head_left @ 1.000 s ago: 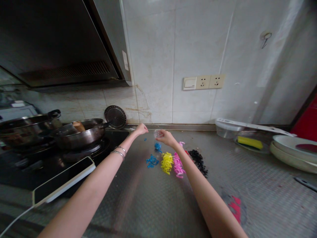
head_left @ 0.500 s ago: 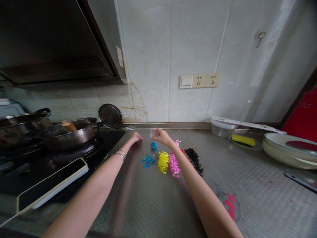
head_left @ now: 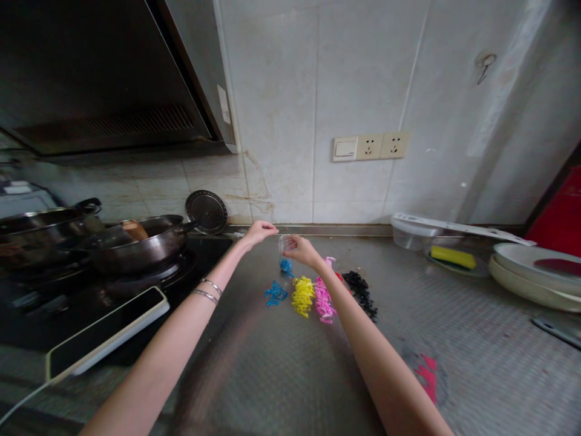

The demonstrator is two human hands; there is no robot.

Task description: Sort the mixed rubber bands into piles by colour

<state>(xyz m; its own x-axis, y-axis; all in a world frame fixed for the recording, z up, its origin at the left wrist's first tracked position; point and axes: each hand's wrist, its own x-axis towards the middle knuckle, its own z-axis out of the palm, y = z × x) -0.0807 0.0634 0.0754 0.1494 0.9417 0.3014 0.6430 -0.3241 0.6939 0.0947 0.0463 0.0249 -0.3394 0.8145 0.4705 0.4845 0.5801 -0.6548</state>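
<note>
My right hand [head_left: 300, 249] grips a small clear container [head_left: 285, 244] near the back of the metal counter. Blue pieces [head_left: 285, 266] show at the container's lower end. Just left of and above its rim, my left hand [head_left: 262, 231] has its fingers pinched together; whatever they hold is too small to make out. Nearer on the counter lie a small blue pile [head_left: 275, 293], a yellow pile [head_left: 302, 296] and a pink pile [head_left: 324, 300]. Black pieces [head_left: 359, 294] lie right of my right forearm, which partly covers some red ones [head_left: 339, 277].
On the left, a phone-like device [head_left: 108, 333] with a cable lies by the stove, below a pan [head_left: 140, 248] and a pot [head_left: 40, 233]. At right are a clear tub [head_left: 411, 235], a yellow sponge [head_left: 452, 257], stacked plates [head_left: 535, 284] and a pink-red patch [head_left: 427, 376].
My left hand has risen from the counter and moved right, close to the container's rim. My right hand still holds the container in about the same place. The view has shifted slightly.
</note>
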